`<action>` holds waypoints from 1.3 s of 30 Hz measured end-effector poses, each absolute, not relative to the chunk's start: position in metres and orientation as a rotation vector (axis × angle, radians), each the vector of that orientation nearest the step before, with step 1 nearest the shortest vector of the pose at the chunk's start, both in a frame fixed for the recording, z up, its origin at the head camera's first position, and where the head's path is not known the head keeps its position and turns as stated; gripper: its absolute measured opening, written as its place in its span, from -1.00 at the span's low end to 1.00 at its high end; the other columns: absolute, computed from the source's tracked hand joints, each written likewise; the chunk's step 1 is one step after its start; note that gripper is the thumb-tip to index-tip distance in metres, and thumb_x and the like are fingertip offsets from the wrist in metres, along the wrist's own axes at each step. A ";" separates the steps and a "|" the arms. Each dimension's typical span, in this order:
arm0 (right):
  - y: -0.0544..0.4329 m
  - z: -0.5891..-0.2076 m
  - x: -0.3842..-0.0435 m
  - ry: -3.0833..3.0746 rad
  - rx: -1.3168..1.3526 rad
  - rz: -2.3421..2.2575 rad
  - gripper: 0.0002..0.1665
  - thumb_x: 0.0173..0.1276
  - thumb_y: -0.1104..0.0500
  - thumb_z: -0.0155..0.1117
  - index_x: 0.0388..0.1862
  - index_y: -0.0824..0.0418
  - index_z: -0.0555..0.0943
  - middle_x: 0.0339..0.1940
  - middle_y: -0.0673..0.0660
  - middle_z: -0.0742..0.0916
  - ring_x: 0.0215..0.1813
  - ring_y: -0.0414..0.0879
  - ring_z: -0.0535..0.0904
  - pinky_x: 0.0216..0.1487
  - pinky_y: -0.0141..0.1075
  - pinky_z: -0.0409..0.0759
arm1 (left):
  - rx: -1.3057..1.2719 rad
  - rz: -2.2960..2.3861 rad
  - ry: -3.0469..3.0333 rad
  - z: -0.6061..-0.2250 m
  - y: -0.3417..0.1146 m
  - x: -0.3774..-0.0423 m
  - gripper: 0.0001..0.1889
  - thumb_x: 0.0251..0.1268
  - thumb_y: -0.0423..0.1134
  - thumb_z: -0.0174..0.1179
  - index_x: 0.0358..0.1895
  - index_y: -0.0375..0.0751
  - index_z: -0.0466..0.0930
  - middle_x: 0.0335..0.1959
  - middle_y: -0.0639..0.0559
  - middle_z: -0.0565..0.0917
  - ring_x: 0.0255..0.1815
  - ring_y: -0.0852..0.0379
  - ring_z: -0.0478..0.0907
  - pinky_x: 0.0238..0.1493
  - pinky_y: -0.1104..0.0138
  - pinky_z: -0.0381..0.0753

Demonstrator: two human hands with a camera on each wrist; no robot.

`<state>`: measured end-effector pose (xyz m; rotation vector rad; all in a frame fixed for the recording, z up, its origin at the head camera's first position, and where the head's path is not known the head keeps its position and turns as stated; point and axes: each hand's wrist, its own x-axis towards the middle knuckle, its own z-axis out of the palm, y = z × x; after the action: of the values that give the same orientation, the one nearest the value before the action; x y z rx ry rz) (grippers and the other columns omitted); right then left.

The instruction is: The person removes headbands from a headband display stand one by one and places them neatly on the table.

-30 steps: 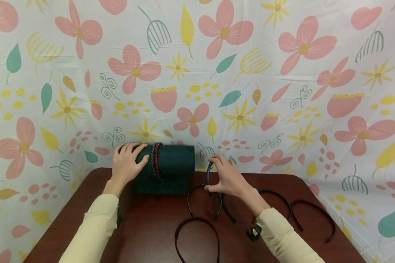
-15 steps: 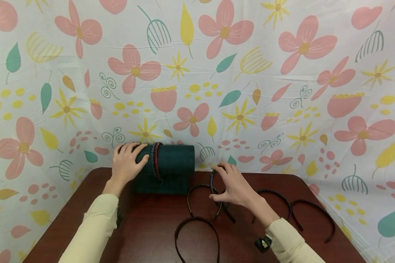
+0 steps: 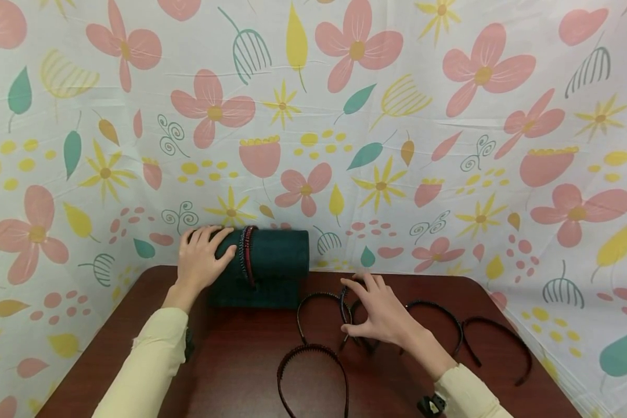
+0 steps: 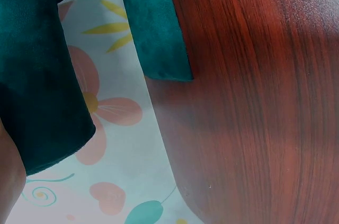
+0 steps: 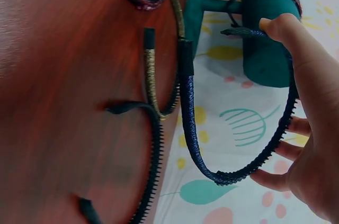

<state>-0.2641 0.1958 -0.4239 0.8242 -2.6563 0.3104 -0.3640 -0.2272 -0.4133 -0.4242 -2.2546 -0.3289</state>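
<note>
- The blue headband (image 5: 189,108) was in the right hand (image 3: 384,307), low over the table and close to the gold headband. I could not tell if it touched either one.
- The right hand gripped it, with the thumb by one end and the bent fingertips along the curve. It had little teeth.
- The gold headband (image 5: 150,70) lay at about eight o'clock from the blue one, with twelve o'clock at the wall.
- A black headband (image 5: 155,152) lay at about five o'clock, partly hidden by the right hand in the head view.
- The dark red headband (image 3: 310,347) lay at seven o'clock, nearer to the person.
- Two more dark headbands, a nearer one (image 3: 439,307) and a farther one (image 3: 480,319), lay past the right hand between three and four o'clock. They looked close together.
- The green stand (image 3: 282,255) stood at ten o'clock, with a fat roll on top and a flat foot below.
- The left hand (image 3: 201,264) held the roll's nine o'clock end, fingers over the top and thumb on the front.
- A red headband (image 3: 248,249) and a dark bluish headband (image 3: 242,255) went round the roll, side by side, near that thumb.
- Under it all was the shiny red-brown table (image 3: 230,371).
- At twelve o'clock hung a white sheet (image 3: 324,128) with pink flowers.
</note>
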 end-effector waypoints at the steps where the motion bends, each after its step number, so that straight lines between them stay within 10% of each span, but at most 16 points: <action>1: 0.197 -0.426 -0.263 -2.657 0.821 0.311 0.07 0.06 -0.46 0.38 0.50 -0.05 0.34 0.37 0.15 0.43 0.29 0.14 0.37 0.04 0.14 0.49 | -0.423 -0.329 -2.256 -0.413 -0.227 -0.364 -0.49 0.31 0.15 0.13 0.27 0.07 0.58 0.20 -0.13 0.59 0.25 -0.17 0.45 0.38 -0.16 0.22; 39: 0.220 -0.478 -0.221 -2.947 0.781 0.288 0.02 0.04 -0.40 0.42 0.45 -0.04 0.41 0.31 0.16 0.48 0.26 0.15 0.41 0.01 0.23 0.46 | -0.426 -0.336 -2.249 -0.413 -0.226 -0.363 -0.49 0.30 0.16 0.12 0.25 0.06 0.60 0.19 -0.14 0.60 0.25 -0.17 0.45 0.39 -0.15 0.19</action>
<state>-0.2206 0.2199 -0.4784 0.7814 -2.9472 0.2876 -0.3633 -0.2265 -0.4130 -0.4261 -2.2493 -0.3356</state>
